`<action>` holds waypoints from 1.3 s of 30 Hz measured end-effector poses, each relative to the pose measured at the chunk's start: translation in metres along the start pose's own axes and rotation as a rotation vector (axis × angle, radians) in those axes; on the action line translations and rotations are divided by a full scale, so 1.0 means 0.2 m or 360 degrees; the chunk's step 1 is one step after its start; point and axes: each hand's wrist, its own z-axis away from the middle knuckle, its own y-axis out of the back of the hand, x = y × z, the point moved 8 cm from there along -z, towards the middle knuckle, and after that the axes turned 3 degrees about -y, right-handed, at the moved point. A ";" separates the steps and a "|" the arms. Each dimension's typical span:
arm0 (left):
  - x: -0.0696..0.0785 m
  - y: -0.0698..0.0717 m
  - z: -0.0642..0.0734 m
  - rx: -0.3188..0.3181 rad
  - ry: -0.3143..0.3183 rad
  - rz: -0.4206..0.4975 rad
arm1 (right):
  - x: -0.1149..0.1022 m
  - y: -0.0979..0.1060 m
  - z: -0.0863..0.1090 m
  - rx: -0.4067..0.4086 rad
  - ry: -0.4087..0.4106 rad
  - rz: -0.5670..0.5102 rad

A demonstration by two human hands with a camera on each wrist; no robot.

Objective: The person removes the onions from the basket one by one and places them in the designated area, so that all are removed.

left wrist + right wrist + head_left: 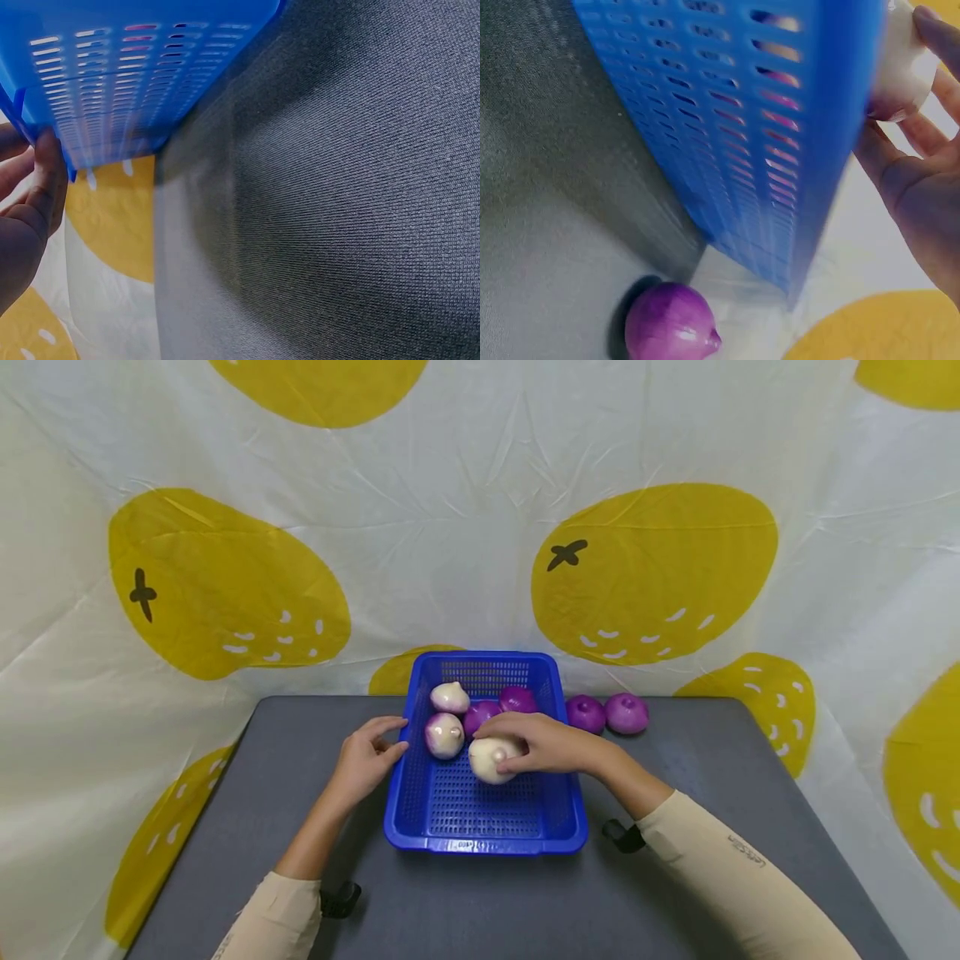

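Observation:
My right hand (536, 743) holds a white turnip (491, 762) with a nubbed tip, over the inside of the blue basket (408, 839). In the right wrist view, the held turnip (904, 71) shows purple on its lower side, partly behind the basket's rim. My left hand (363, 758) holds the basket's left rim, its thumb and fingertips at the edge. Inside the basket lie two white turnips tinged purple, one at the back (450, 697) and one in front (444, 737). Two purple bulbs (517, 698) beside them are partly hidden by my right hand.
Behind the right forearm, two purple bulbs (627, 714) sit side by side on the dark grey table (480, 910), near its back edge. A white cloth (442, 568) with yellow fruit prints hangs behind the table. Black wrist straps (624, 836) show beneath both forearms.

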 end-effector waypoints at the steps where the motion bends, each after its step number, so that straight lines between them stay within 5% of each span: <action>1: 0.00 0.00 0.00 -0.0001 0.0003 -0.0002 | 0.00 0.02 0.01 0.0016 0.0002 -0.0016; 11: -0.01 -0.01 0.00 0.0003 -0.0014 0.0005 | 0.04 0.19 0.19 0.0273 -0.0099 -0.0112; 25: 0.00 0.00 0.00 0.0010 -0.0050 0.0035 | 0.30 0.38 0.51 0.0635 -0.0323 -0.0208; 39: 0.01 0.00 0.00 -0.0008 -0.0019 0.0019 | 0.65 0.53 0.82 0.0814 -0.0868 -0.0306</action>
